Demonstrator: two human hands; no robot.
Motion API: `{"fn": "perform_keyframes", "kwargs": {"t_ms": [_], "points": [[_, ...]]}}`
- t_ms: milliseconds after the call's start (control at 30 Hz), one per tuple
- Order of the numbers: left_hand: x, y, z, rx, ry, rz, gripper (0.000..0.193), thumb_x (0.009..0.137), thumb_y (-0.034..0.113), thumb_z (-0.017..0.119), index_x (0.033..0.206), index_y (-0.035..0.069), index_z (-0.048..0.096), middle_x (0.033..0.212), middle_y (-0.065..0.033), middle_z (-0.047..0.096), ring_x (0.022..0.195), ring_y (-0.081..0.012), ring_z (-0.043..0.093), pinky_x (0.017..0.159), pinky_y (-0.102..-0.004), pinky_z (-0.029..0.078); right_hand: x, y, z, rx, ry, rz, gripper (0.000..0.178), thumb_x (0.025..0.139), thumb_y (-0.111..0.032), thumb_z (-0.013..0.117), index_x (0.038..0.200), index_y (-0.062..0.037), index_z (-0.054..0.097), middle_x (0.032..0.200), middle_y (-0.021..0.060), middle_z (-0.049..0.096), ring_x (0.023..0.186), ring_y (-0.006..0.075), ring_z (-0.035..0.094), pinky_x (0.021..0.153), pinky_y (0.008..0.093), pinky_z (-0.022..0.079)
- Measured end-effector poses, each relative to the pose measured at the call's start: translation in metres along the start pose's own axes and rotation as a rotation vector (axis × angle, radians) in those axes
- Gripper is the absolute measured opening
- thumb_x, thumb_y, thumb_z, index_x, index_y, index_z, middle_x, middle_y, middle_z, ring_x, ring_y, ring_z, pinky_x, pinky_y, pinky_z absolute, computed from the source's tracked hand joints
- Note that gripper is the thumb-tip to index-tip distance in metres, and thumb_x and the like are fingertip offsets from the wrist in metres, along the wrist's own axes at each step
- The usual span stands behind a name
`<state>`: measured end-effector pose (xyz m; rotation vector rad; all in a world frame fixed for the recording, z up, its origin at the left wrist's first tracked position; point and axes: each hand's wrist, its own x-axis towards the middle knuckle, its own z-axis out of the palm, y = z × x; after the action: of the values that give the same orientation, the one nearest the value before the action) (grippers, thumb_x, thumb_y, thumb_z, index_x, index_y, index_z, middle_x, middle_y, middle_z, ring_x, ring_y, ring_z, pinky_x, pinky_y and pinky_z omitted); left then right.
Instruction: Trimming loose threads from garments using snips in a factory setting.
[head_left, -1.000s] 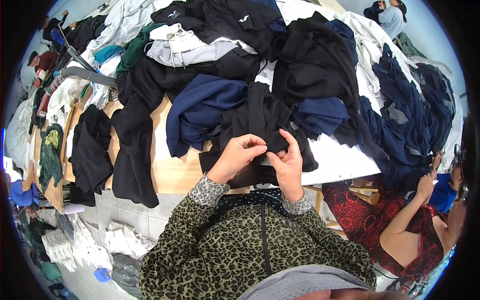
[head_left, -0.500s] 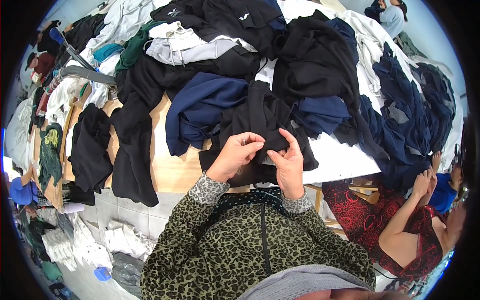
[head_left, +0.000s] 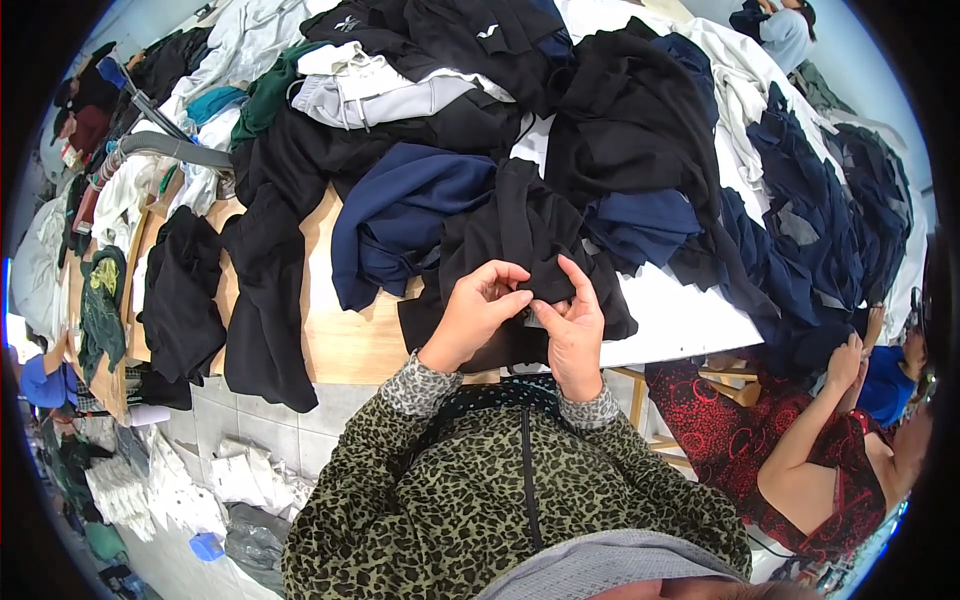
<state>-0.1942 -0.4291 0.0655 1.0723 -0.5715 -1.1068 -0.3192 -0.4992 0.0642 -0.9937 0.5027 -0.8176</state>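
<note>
A bunched black garment (head_left: 515, 225) lies at the table's front edge, right before me. My left hand (head_left: 480, 312) pinches the cloth, with thumb and index fingertips together. From the other side, my right hand (head_left: 576, 335) grips the same garment, its index finger raised along a fold and its thumb below. The two thumbs are almost touching. Something small and pale shows under the thumbs, too little of it to name. A navy blue garment (head_left: 405, 215) lies to the left of the black one, and another navy piece (head_left: 645, 228) to its right.
Piles of black garments (head_left: 630, 120) and a light grey garment (head_left: 385, 98) cover the far side. Black pieces (head_left: 265, 300) hang over the front edge at left. A grey hose (head_left: 170, 147) stands beyond. At right sits a person in a red-patterned black garment (head_left: 720, 420).
My hands have shifted slightly, and the thumbs have come closer together over the cloth. The pale bit between them shows less now.
</note>
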Motion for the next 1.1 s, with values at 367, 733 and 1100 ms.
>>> {"fn": "perform_keyframes", "kwargs": {"t_ms": [367,733,1100], "points": [[0.0,-0.003,-0.011,-0.162,0.019,-0.082,0.022,0.083,0.002,0.061,0.105,-0.001,0.059,0.081,-0.001,0.057,0.061,-0.0026,0.052,0.043,-0.0135,0.032,0.002,0.0,0.002,0.15,0.089,0.09,0.062,0.08,0.013,0.057,0.135,0.0013,0.033,0.108,0.0091,0.054,0.083,0.0087,0.056,0.077,0.0202,0.048],[-0.003,-0.002,-0.009,-0.122,0.041,-0.056,0.02,0.083,0.002,0.063,0.102,0.0,0.058,0.078,-0.0016,0.057,0.057,-0.0014,0.047,0.043,-0.0133,0.031,-0.003,0.003,0.005,-0.058,0.035,-0.06,0.06,0.081,0.011,0.056,0.135,0.001,0.033,0.108,0.0074,0.055,0.081,0.0062,0.056,0.072,0.0172,0.046],[-0.006,-0.007,-0.016,-0.308,0.029,-0.106,0.017,0.083,0.002,0.063,0.1,0.001,0.058,0.078,0.0008,0.055,0.054,-0.0015,0.042,0.044,-0.0155,0.031,-0.001,0.005,0.005,0.127,0.097,0.043,0.065,0.081,0.01,0.058,0.138,0.0016,0.028,0.097,0.0066,0.057,0.081,0.0087,0.058,0.074,0.0199,0.048]]}}
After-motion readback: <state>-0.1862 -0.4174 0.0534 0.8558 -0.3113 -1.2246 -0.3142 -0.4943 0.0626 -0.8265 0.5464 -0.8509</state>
